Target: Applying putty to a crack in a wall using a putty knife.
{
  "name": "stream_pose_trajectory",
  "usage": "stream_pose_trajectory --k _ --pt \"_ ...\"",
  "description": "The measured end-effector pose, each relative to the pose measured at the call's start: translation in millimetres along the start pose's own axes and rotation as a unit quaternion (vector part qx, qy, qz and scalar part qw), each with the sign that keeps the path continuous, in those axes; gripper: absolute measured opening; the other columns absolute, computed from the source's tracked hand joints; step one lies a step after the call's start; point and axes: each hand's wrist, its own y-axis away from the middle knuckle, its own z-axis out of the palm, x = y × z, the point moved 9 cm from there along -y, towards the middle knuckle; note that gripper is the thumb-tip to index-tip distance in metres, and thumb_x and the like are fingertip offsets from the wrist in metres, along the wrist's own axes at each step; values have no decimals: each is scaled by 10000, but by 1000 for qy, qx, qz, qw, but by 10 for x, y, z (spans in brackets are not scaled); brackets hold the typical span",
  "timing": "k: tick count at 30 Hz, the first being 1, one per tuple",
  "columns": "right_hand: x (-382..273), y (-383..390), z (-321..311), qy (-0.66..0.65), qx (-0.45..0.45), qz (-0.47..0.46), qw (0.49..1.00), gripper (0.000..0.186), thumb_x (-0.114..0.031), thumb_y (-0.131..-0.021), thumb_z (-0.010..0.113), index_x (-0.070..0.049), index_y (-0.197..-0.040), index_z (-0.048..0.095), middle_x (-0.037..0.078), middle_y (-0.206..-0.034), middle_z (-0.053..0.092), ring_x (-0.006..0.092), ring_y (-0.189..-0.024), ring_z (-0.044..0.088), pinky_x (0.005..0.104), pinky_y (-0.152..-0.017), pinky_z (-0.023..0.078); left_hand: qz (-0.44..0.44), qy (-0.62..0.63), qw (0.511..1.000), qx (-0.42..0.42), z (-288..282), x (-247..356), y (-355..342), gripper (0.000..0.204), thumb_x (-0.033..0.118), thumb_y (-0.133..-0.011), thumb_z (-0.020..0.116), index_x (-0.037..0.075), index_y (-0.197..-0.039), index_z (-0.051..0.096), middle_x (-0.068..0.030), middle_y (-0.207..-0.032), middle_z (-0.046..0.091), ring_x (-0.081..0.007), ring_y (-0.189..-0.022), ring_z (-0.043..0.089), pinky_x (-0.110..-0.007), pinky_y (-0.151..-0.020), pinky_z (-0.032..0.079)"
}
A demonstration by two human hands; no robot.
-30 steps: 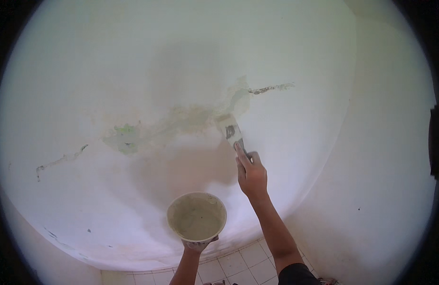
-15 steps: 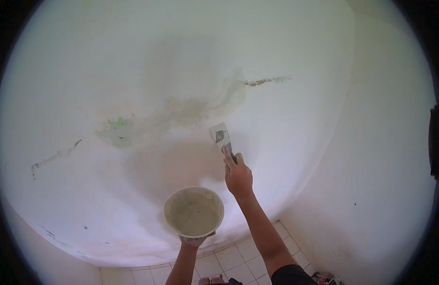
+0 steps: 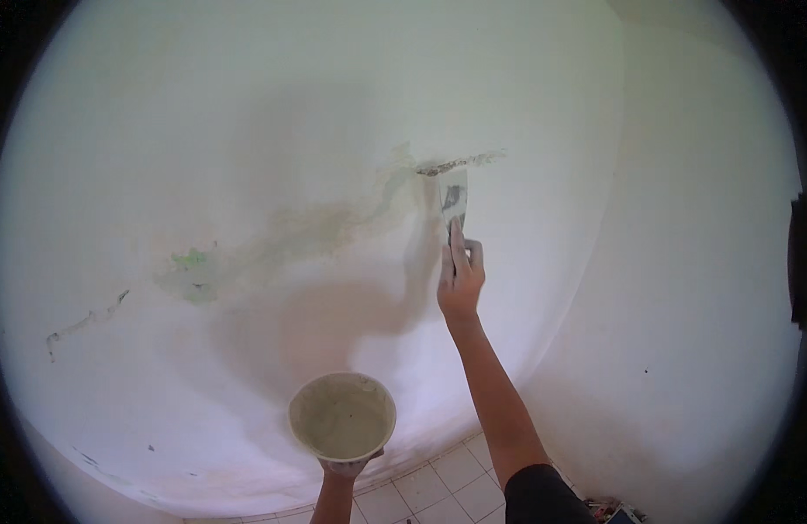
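Right hand [image 3: 460, 281] was wrapped tight round the knife [image 3: 454, 203] handle, forefinger laid along it, blade flat on the wall [image 3: 246, 105] just under the open crack [image 3: 460, 162]. Left hand [image 3: 349, 467] cupped the bowl [image 3: 342, 417] from below, near the wall's lower edge. Greenish filler [image 3: 272, 244] already covered the crack's middle stretch; its right end and a far-left bit [image 3: 80, 325] looked unfilled.

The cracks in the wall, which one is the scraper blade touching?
The upper right crack, dark and open at the putty knife tip; the lower left crack lies far away.
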Motion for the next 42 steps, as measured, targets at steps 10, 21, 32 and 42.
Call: stream_pose_trajectory --k 10,21,32,42 --pt "206 30 654 34 -94 61 993 555 -115 -1012 554 -210 -1544 428 148 -963 504 355 -725 601 450 -642 529 105 15 994 -36 18 387 -44 1134 499 -707 898 216 -1582 234 -164 -1549 393 -368 -1384 463 -521 -1085 497" --pt "233 354 369 0 -107 62 992 480 -58 -1006 566 -139 -1478 532 115 -859 523 249 -706 540 351 -671 507 -41 -126 991 -12 -329 -267 -74 998 677 -799 732 218 -1569 294 -87 -1552 426 -361 -1433 393 -565 -1162 375" --pt "-497 888 -579 -389 -417 345 745 254 -227 -1025 542 6 -1125 550 177 -837 700 110 -459 515 229 -408 388 -142 398 900 -107 329 -30 -220 743 658 -976 430 137 -1506 436 -138 -1485 500 -337 -1320 527 -579 -1092 440" --pt "-1527 1739 -327 -11 -700 159 696 192 -93 -951 597 -2 -1081 489 233 -779 687 426 -762 687 509 -679 517 -146 371 915 52 -596 -598 7 661 590 -993 436 113 -1441 524 -141 -1396 587 -326 -1241 577 -523 -1047 473"
